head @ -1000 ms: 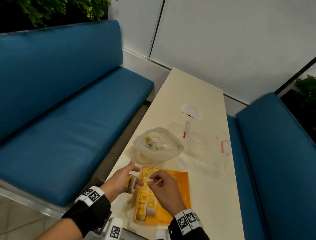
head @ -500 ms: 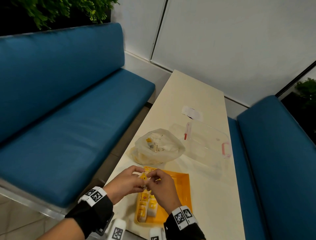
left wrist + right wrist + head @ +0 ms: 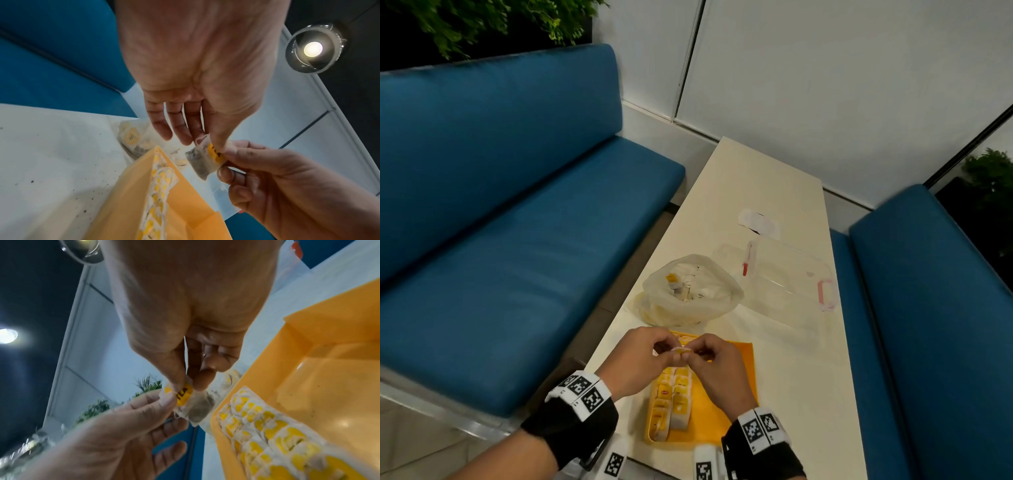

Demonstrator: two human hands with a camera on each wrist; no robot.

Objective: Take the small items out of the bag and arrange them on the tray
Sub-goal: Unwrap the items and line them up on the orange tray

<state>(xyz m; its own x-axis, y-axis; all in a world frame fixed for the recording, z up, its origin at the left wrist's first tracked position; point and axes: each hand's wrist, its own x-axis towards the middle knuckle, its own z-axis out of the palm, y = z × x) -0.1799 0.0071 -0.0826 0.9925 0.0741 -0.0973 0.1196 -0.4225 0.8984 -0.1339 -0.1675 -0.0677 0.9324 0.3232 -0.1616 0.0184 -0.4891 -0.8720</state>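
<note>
Pinching one tea bag [image 3: 202,160] between them, both hands' fingers [image 3: 176,369] hold it over the tray [image 3: 739,356], tag-end up.

I see a long cream table [image 3: 763,178] running from bottom centre toward upper right. On it: orange tray [image 3: 736,363] at the near end, translucent plastic bag [image 3: 715,305] just beyond, clear lidded box [image 3: 791,274] right of the bag, white paper scrap [image 3: 758,221] farther up.

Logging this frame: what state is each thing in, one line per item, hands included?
Tea bag: held in the air over the tray, pinched by both hands.
Left hand: pinching the tea bag.
Right hand: pinching the tea bag.
Orange tray: on the table, tea bags lined along its left side.
Plastic bag: open, items still inside.
Clear container: lying on the table.
</note>
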